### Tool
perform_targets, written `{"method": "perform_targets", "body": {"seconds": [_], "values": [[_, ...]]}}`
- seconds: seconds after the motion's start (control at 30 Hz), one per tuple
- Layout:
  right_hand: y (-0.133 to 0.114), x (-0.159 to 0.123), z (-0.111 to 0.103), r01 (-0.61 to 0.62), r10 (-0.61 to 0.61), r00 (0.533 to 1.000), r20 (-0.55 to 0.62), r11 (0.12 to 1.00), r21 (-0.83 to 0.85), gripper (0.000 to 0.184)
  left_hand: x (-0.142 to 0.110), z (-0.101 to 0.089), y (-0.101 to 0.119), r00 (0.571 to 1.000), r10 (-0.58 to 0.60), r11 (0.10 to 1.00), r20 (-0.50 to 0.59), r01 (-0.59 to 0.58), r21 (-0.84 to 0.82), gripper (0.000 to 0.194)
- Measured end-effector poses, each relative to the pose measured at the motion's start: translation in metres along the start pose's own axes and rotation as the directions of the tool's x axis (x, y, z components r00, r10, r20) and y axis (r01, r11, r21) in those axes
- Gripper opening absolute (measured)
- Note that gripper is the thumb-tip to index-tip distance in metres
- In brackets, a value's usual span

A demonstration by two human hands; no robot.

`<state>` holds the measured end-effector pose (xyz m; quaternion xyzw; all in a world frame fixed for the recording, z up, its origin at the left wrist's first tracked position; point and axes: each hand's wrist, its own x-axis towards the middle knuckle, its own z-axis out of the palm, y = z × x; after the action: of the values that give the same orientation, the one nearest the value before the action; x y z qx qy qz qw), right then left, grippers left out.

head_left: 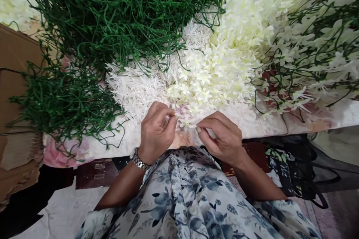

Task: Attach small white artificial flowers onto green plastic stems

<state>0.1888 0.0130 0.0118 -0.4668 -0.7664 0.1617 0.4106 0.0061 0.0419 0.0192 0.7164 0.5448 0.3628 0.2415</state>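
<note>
1. A table (pixel 260 125) is covered by pale, flower-printed cloth (pixel 67 153).
2. At left, torn brown cardboard (pixel 19 48) is seen.
3. Pale floor (pixel 70 209) is partly exposed below.
4. The table is brightly lit.

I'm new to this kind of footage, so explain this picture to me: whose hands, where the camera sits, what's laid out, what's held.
There is no machine here: a person works with two bare hands. The one camera is worn on the head, looking forward and down.

On a floral cloth lie heaps of green stems at the left and far side, thin white strands in the middle, and pale loose blossoms beside them. At the right are white flowers with green stems.

The left hand and right hand each have thumb and finger pinched. Between them is one small pale flower; exactly what each pinch holds is too small to tell.
</note>
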Motion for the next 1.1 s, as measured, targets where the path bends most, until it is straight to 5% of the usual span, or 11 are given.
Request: {"method": "perform_targets", "body": {"seconds": [0.2, 0.33, 0.5, 0.7, 0.87, 1.1], "values": [[-0.013, 0.013, 0.015, 0.098, -0.105, 0.991, -0.081, 0.991, -0.088, 0.012, -0.011, -0.001, 0.009, 0.942, -0.335, 0.866, 0.024, 0.317, -0.388, 0.005], [-0.011, 0.011, 0.025, 0.103, -0.122, 0.989, -0.087, 0.975, -0.197, 0.009, -0.018, 0.002, 0.008, 0.905, -0.421, 0.767, 0.056, 0.389, -0.510, 0.006], [-0.013, 0.009, 0.028, 0.097, -0.109, 0.994, -0.029, 0.954, -0.283, 0.007, -0.022, 0.002, 0.008, 0.904, -0.425, 0.780, 0.053, 0.395, -0.486, 0.006], [-0.018, 0.011, 0.029, 0.121, -0.122, 0.992, 0.016, 0.933, -0.338, 0.011, -0.029, 0.003, 0.008, 0.955, -0.298, 0.896, -0.010, 0.276, -0.349, 0.007], [-0.017, 0.007, 0.035, 0.134, -0.132, 0.991, 0.032, 0.931, -0.341, 0.009, -0.036, 0.010, 0.002, 0.944, -0.319, 0.887, -0.086, 0.265, -0.378, 0.008], [-0.016, 0.017, 0.037, 0.163, -0.145, 0.986, 0.077, 0.920, -0.356, 0.009, -0.044, -0.001, -0.004, 0.964, -0.264, 0.922, -0.037, 0.241, -0.303, 0.015]]}}
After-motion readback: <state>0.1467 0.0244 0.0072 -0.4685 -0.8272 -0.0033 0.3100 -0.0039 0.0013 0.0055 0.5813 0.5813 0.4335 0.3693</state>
